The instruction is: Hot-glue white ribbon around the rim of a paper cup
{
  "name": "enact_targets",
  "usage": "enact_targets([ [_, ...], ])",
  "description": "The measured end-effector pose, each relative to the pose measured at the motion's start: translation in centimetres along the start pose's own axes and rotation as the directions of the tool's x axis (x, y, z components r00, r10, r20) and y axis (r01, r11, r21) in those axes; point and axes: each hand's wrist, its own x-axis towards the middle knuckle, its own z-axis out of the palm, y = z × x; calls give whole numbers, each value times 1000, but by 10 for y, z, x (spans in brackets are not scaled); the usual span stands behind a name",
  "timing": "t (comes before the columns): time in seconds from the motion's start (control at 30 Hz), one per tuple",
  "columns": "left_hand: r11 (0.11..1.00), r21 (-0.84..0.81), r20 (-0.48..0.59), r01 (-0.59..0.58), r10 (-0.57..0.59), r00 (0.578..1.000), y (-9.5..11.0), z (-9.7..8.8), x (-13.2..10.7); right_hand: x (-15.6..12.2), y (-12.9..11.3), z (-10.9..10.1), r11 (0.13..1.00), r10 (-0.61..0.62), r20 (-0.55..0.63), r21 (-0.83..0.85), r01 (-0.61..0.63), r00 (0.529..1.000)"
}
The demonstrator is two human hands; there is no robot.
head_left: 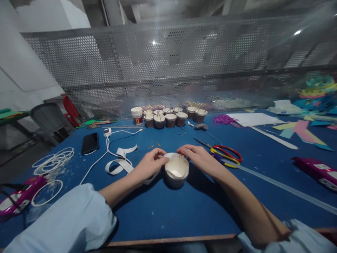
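Observation:
A paper cup with a white inside and a greyish outer wall stands in front of me on the blue table, its mouth facing up toward me. Something pale lines the inside of its rim. My left hand pinches the rim from the left, thumb on top of the edge. From the right, my right hand holds the far right part of the rim with bent fingers, their tips partly hidden. A whitish piece, largely covered, lies under my left hand. Left of that hand curls a white paper strip.
Several wrapped cups stand in rows at the back, beside stacked paper cups. Red and yellow-handled scissors and a glue stick lie right. A phone, white cable and white rings are left.

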Motion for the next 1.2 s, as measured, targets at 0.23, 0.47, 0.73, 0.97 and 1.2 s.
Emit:
enact_targets([
  [0.23, 994, 7, 103, 110, -110, 989, 3, -19, 4, -10, -10, 0, 995, -98, -181, -12, 98, 979],
  [0.47, 965, -104, 297, 242, -202, 933, -7, -29, 17, -80, -12, -21, 952, -186, -159, -275, 137, 970],
  [0.73, 987, -16, 391, 160, -142, 910, -14, -39, 21, -121, 61, -46, 835, 172, -384, -432, -342, 907],
  [0.97, 981, -87, 399, 171, -123, 909, -18, -34, 16, -86, 60, -27, 909, 269, -440, -177, -377, 857],
  [1.2, 967, -199, 403, 162, -70, 912, -23, -20, 10, -71, 60, -13, 885, 371, -434, -103, -454, 821],
])
